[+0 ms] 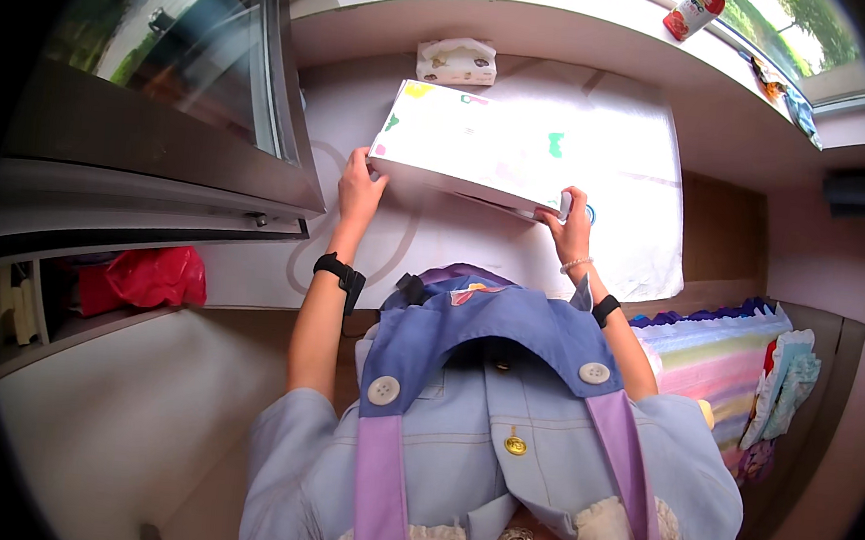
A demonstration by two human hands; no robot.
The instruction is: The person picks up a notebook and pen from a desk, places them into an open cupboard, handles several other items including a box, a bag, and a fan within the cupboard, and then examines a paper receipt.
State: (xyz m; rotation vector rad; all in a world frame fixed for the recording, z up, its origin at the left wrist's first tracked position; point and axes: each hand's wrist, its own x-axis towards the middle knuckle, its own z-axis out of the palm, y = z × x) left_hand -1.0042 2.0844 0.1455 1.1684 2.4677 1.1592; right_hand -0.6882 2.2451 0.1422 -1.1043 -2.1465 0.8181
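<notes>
A flat white box (476,143) with small coloured pictures on its top lies across the white-covered table, set at a slant. My left hand (361,185) grips its near left corner, the fingers curled round the edge. At the near right corner my right hand (571,228) has its fingers bent round the box's edge. A dark gap shows under the near edge beside the right hand, so that side seems slightly raised. What is inside the box is hidden.
Behind the box stands a tissue pack (456,61). An open window sash (258,183) reaches in at the left. A red-and-white bottle (693,13) and snack packets (786,94) are on the sill. A red bag (146,278) sits on a low left shelf; a striped cloth-covered chair (712,365) is at right.
</notes>
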